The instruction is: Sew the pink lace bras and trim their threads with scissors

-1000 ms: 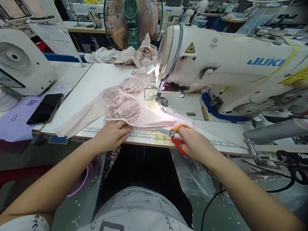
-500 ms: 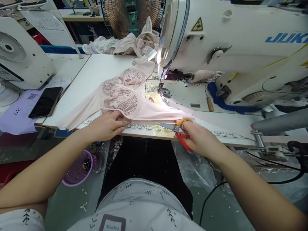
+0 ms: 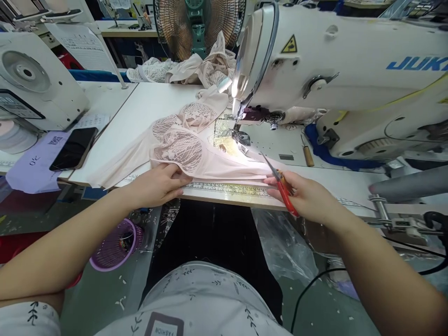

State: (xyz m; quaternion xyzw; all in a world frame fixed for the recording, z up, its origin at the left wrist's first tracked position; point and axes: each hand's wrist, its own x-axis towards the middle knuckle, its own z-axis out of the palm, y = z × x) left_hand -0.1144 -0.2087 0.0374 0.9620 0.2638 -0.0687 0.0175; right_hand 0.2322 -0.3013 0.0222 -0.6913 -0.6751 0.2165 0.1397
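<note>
A pale pink lace bra (image 3: pixel 184 149) lies spread on the white sewing table, its band stretching right below the machine's presser foot. My left hand (image 3: pixel 163 184) pinches the lower edge of the bra near a cup, fingers closed on the fabric. In my right hand (image 3: pixel 301 193) are scissors (image 3: pixel 287 198) with red and orange handles, their blades pointing up and to the left. The fingertips of that hand are at the right end of the band; whether they also grip it, I cannot tell. Below the band, a measuring tape (image 3: pixel 227 189) runs along the table's front edge.
A JUKI sewing machine (image 3: pixel 336 60) stands over the right side. More bras (image 3: pixel 210 70) are piled at the back before a fan (image 3: pixel 199 28). A phone (image 3: pixel 74 148) lies on the left, and a wooden-handled tool (image 3: pixel 308 155) by the machine. Below is a purple basket (image 3: pixel 114 249).
The scissors have swung from pointing left along the band to pointing up and left. My right hand has shifted slightly right. My left hand stays at the cup's edge.
</note>
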